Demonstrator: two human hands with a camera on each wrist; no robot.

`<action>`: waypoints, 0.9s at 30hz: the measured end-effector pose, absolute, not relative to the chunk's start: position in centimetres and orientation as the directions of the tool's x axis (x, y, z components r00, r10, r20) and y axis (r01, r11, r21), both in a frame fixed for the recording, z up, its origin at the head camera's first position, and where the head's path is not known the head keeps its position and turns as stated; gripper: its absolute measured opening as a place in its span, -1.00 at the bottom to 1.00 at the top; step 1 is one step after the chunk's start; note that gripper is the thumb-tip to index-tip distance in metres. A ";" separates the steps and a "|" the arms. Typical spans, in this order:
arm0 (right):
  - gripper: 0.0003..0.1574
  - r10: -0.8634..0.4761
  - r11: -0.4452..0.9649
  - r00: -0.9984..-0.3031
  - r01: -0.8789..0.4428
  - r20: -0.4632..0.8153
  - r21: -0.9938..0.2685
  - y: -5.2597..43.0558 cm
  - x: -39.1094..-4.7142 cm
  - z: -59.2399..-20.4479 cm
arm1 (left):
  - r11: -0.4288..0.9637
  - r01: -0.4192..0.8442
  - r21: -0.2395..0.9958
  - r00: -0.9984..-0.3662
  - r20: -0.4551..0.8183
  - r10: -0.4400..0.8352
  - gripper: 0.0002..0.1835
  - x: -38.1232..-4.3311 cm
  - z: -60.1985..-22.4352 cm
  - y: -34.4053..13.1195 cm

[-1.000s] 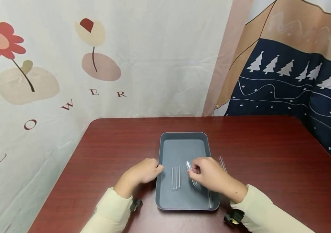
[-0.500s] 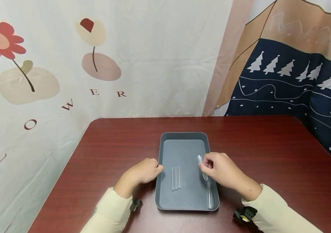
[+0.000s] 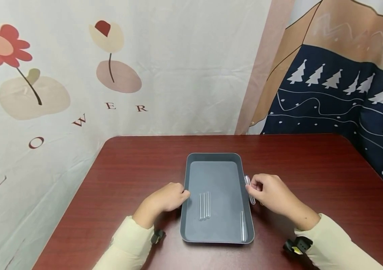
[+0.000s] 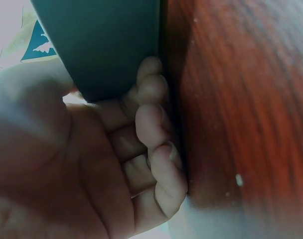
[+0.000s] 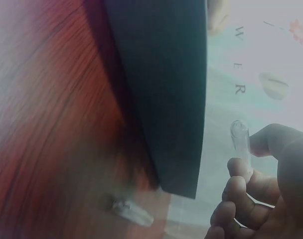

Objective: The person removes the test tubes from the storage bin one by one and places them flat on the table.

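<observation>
A clear tube (image 5: 241, 142) hangs tilted at the tray's right edge, just outside the rim in the head view, and the right hand (image 3: 269, 190) has it pinched between thumb and fingertips! Light squeeze here: a smooth, round thing like that could roll or slip if the thumb strays, and its lower end wants clearance from the rim. See-through walls, rounded end (glass or plastic, I can't tell).

Across the way, the left hand (image 3: 166, 197) grips the tray (image 3: 216, 176) at its left wall, fingers curled against the outside; a sound anchor, I'd judge, against any knock. Matt grey, that tray, oblong with rounded corners. Inside, a row of tubes (image 3: 204, 206), seemingly 3, lies side by side, with 1 single tube (image 3: 243, 226) at the near right. Another clear piece (image 5: 133, 214), blurred, lies on the table (image 3: 296, 161) beside the tray. Glossy red-brown grain there, and wrinkled printed cloth (image 3: 191, 67) behind!
</observation>
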State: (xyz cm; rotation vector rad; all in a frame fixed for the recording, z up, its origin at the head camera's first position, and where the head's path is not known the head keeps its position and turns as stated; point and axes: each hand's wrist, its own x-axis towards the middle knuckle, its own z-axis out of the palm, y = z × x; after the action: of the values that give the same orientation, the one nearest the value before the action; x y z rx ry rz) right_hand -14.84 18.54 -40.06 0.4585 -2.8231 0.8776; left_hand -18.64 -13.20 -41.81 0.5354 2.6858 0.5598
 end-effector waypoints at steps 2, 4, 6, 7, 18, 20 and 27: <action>-0.60 -0.235 0.788 -0.945 -0.322 0.226 -0.525 18.9 -14.8 -40.2 | 0.850 0.290 0.439 -0.870 -0.250 0.425 -0.62 -18.6 -41.7 -13.2; -0.60 -0.229 0.792 -0.947 -0.316 0.225 -0.522 19.3 -14.8 -40.2 | 0.850 0.290 0.440 -0.870 -0.249 0.426 -0.62 -18.6 -41.7 -13.2; -0.60 -0.222 0.798 -0.949 -0.309 0.223 -0.518 19.7 -14.8 -40.3 | 0.851 0.289 0.439 -0.870 -0.251 0.425 -0.62 -18.6 -41.7 -13.2; -0.60 -0.220 0.802 -0.950 -0.304 0.220 -0.515 19.9 -14.8 -40.3 | 0.851 0.289 0.438 -0.870 -0.252 0.425 -0.62 -18.6 -41.7 -13.2; -0.65 -0.189 0.841 -0.967 -0.250 0.173 -0.480 22.0 -15.4 -41.6 | 0.852 0.287 0.439 -0.869 -0.256 0.424 -0.61 -18.8 -41.8 -13.3; -0.65 -0.187 0.845 -0.968 -0.246 0.167 -0.475 22.4 -15.5 -41.8 | 0.850 0.290 0.440 -0.868 -0.253 0.428 -0.61 -18.8 -41.8 -13.2; -0.67 -0.197 0.855 -0.970 -0.240 0.141 -0.459 23.1 -15.9 -42.5 | 0.850 0.287 0.442 -0.866 -0.260 0.427 -0.61 -18.8 -41.9 -13.2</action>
State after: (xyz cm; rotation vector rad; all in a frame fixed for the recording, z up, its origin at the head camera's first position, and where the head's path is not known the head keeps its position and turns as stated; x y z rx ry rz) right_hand -15.87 23.08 -42.54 0.3467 -2.9394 0.7454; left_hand -18.81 -13.18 -41.87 0.5349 2.6760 0.5610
